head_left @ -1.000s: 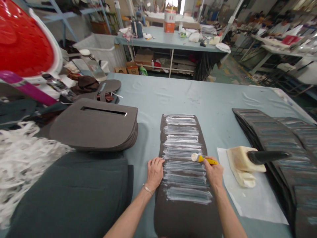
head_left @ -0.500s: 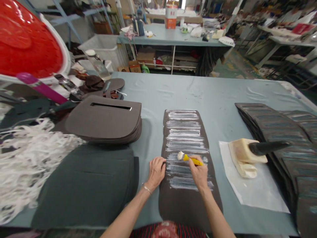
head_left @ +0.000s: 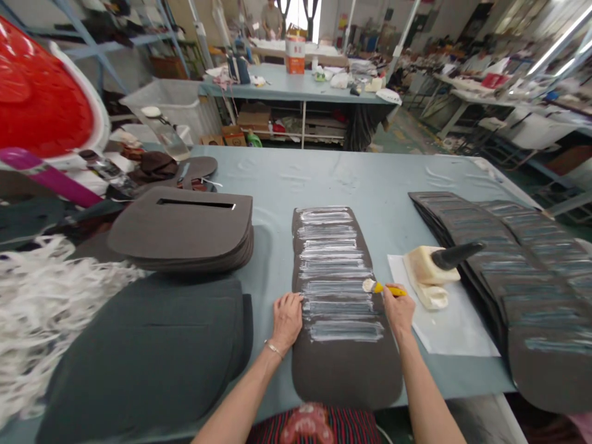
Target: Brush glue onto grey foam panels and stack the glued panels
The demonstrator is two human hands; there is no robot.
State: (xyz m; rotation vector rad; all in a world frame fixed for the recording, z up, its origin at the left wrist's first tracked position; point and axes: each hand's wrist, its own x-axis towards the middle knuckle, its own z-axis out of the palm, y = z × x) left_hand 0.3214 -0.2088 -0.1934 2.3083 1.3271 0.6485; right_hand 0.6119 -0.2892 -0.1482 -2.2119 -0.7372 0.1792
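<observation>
A long dark grey panel (head_left: 346,376) lies flat in front of me, crossed by several bands of wet whitish paste. My right hand (head_left: 398,311) grips the yellow handle of a paintbrush (head_left: 382,288). Its paste-covered bristles are at the right end of a middle band. With fingers laid flat on the panel's left edge, my left hand (head_left: 287,319) holds nothing. Right of the panel, a cream-coloured block-like container (head_left: 425,265) with a black tapered piece stands on a white sheet (head_left: 456,336).
Pasted panels (head_left: 546,370) are piled at the right. To the left lie a stack of slotted grey pieces (head_left: 194,231), a dark green pile (head_left: 152,351) and tangled white strips (head_left: 55,320). A bottle (head_left: 166,135) stands behind them. Another table (head_left: 277,89) is farther back.
My right hand has moved the paintbrush rightward across the panel, to the edge of the bands. My left hand stays at the left edge. The camera view has shifted, showing more background.
</observation>
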